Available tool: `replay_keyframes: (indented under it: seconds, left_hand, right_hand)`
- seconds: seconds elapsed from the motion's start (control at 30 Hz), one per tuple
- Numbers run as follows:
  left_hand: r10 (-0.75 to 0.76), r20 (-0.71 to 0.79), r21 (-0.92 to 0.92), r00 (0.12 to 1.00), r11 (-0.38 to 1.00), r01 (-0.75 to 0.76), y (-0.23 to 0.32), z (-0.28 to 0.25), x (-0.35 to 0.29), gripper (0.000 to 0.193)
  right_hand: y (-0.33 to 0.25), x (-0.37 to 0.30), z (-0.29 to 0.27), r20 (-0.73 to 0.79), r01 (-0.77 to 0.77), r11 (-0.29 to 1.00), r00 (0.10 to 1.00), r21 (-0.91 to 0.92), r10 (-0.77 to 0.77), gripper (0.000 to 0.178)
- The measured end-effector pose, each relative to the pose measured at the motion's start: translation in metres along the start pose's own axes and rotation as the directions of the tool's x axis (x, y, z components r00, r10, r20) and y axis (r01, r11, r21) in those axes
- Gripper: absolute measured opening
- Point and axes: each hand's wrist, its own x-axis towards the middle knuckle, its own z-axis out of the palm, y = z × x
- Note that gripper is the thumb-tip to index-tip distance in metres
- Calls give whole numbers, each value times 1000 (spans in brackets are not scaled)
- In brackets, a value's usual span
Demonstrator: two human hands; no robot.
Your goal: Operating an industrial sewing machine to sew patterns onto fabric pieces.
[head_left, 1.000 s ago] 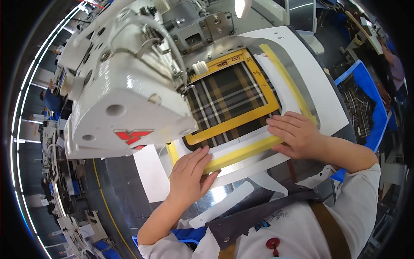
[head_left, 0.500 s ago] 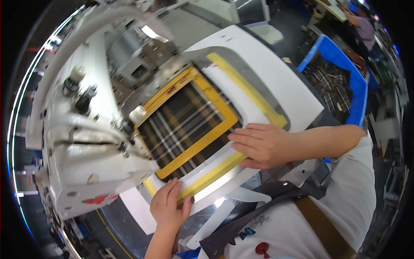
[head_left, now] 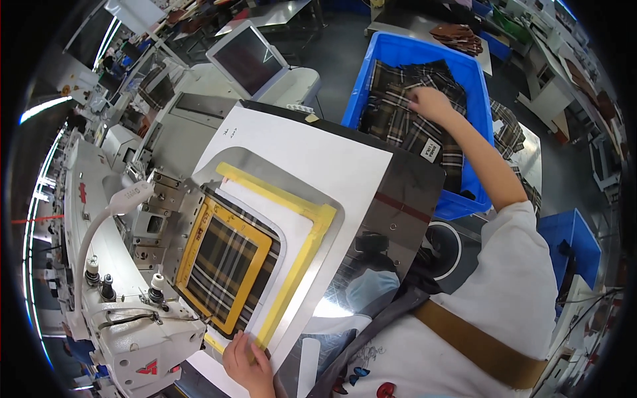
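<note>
My left hand (head_left: 247, 361) lies open at the near corner of a yellow-taped white template (head_left: 296, 255), its fingertips by the edge of a plaid fabric panel (head_left: 264, 282). A yellow clamp frame (head_left: 243, 295) of the sewing machine (head_left: 119, 292) presses on that panel. Over at the upper right, my right hand (head_left: 431, 105) reaches into a blue bin (head_left: 486, 113) filled with plaid fabric pieces (head_left: 391, 109). Its fingers are bent together against the top pieces, with the fingertips partly hidden. A white label (head_left: 430, 150) shows on one plaid piece.
White board (head_left: 298, 142) spreads under the template over a dark shiny table (head_left: 411, 192). Behind it stands a screen (head_left: 247, 60). A second blue bin (head_left: 574, 242) sits at the right, and brown pieces (head_left: 458, 40) are stacked on a far table.
My right hand has left the template's near edge and moved up and right into the blue bin. The left hand stays at the template's corner. The view has swung right.
</note>
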Motion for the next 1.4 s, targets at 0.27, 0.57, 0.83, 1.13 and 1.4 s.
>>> replay_keyframes:
  seconds: [0.27, 0.57, 0.83, 1.13, 1.4]
  left_hand:
    - [-12, -25, 2, 1000, 1000, 12, -1, 2, -1, 16]
    - [-2, -58, -13, 998, 1000, 1, -4, 2, -3, 19]
    - [54, -71, -73, 996, 996, -59, -8, 1, 2, 23]
    - [-104, -28, -228, 994, 969, 95, -36, -21, -4, 19]
    - [-359, 66, -255, 931, 896, 363, -93, 8, 31, 26]
  right_hand:
    - [88, -10, 72, 127, -84, 996, 988, -3, 84, 26]
    - [29, -26, 0, -473, 175, 983, 872, 60, -126, 19]
    - [-183, -99, -133, -425, 642, 497, 763, 583, -487, 22]
    - [-321, -64, -29, 25, 169, 288, 823, 943, -567, 29]
    - [-382, -94, 17, 110, 216, 371, 718, 903, -687, 33]
